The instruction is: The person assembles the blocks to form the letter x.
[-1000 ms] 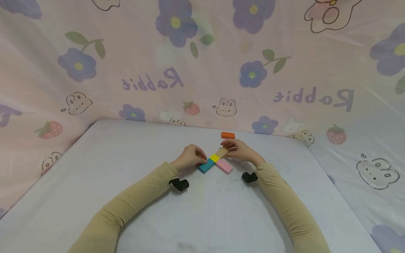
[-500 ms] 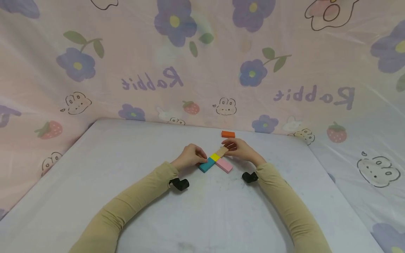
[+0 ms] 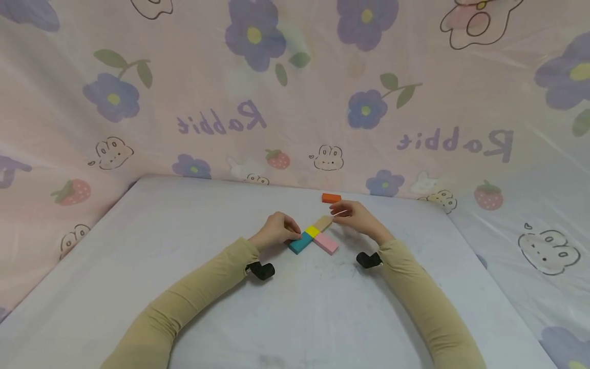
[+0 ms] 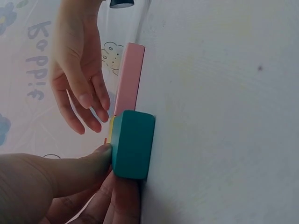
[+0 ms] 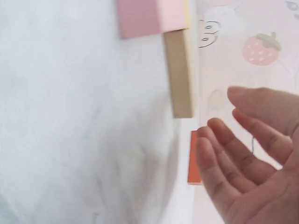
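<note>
The left hand (image 3: pixel 275 231), just left of the frame's centre in the head view, has its grip closed on the teal block (image 3: pixel 300 242): in the left wrist view the thumb (image 4: pixel 88 161) presses one side of the block's end and curled fingers lie under the other. The teal block lies flat on the desk (image 3: pixel 184 246), slanting from lower left to upper right.

The right hand (image 3: pixel 357 216), a little right of centre, holds nothing; its grip is open, with relaxed, slightly bent fingers (image 5: pixel 219 154) hovering just beyond the far end of the tan block (image 3: pixel 323 222), not touching it in the right wrist view.

The tan block continues the line of the teal one toward the upper right, with the yellow block (image 3: pixel 313 230) between them, both ends touching. The pink block (image 3: pixel 326 243) slants off from the yellow block toward the lower right, against it, so the four make a crossing shape at the middle of the desk.

The orange block (image 3: pixel 331 198) lies alone above the right hand, near the desk's far edge. A flower-and-rabbit printed sheet (image 3: pixel 295 92) fills the upper frame.
</note>
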The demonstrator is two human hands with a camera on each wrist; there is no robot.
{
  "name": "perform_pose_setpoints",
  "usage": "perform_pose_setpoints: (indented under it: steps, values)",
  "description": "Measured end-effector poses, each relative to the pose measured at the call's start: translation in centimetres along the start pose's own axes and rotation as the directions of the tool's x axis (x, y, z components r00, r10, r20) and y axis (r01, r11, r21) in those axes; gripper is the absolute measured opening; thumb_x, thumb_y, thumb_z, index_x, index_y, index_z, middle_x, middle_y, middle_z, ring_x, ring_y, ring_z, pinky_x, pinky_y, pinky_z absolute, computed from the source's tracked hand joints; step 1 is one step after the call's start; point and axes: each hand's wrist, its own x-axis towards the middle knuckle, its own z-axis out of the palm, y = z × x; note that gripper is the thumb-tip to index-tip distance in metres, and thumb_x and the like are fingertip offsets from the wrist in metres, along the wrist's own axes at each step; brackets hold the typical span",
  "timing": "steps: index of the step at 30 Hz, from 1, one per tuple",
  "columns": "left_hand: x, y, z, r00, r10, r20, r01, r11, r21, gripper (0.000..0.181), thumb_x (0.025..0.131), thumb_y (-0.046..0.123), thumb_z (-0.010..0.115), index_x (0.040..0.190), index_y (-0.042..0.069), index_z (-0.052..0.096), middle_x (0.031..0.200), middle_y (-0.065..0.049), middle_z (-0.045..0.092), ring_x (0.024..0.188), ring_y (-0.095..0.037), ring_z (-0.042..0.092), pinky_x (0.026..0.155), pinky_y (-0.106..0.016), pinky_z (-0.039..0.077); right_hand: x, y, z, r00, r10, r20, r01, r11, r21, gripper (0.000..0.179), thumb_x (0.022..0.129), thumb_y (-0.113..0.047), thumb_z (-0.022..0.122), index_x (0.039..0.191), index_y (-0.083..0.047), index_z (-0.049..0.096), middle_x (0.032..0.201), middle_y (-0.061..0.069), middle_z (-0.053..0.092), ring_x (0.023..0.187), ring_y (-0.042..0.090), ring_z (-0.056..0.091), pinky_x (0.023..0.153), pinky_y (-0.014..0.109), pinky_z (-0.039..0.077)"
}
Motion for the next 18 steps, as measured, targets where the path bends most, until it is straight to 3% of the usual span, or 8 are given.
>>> perform_pose_setpoints:
  steps: [9,14,18]
  values:
    - [-0.2,0.3,0.0,1.0,0.003,-0.007,-0.003,1.0,0.004,0.01,0.081,0.009,0.076,0.087,0.002,0.072,0.075,-0.004,0.065,0.062,-0.013,0.059,0.06,-0.024,0.053,-1.9,-1.1,-0.7,0.988,0.143,0.057,-0.151,0.973,0.177,0.043,0.092,-0.009,0.063,0.129,0.009,0.05,0.122,0.027,0.058,0.108,0.038,0.058,0.086,0.037,0.052]
    - [-0.2,0.3,0.1,1.0,0.004,-0.003,-0.004,1.0,0.001,0.01,0.081,0.009,0.076,0.086,0.002,0.072,0.075,-0.004,0.065,0.062,-0.013,0.059,0.06,-0.023,0.053,-3.0,-1.4,-0.4,0.98,0.165,0.109,-0.188,0.949,0.252,0.044,0.092,-0.008,0.063,0.13,0.009,0.049,0.122,0.028,0.057,0.11,0.039,0.057,0.087,0.039,0.052]
    - [-0.2,0.1,0.1,1.0,-0.006,-0.006,0.006,1.0,0.008,0.01,0.082,0.011,0.076,0.087,0.003,0.072,0.076,-0.004,0.065,0.063,-0.014,0.059,0.06,-0.023,0.052,-3.5,-1.8,0.1,0.973,0.191,0.13,-0.219,0.941,0.257,0.042,0.092,-0.008,0.063,0.13,0.006,0.051,0.12,0.026,0.059,0.106,0.037,0.059,0.088,0.04,0.051]
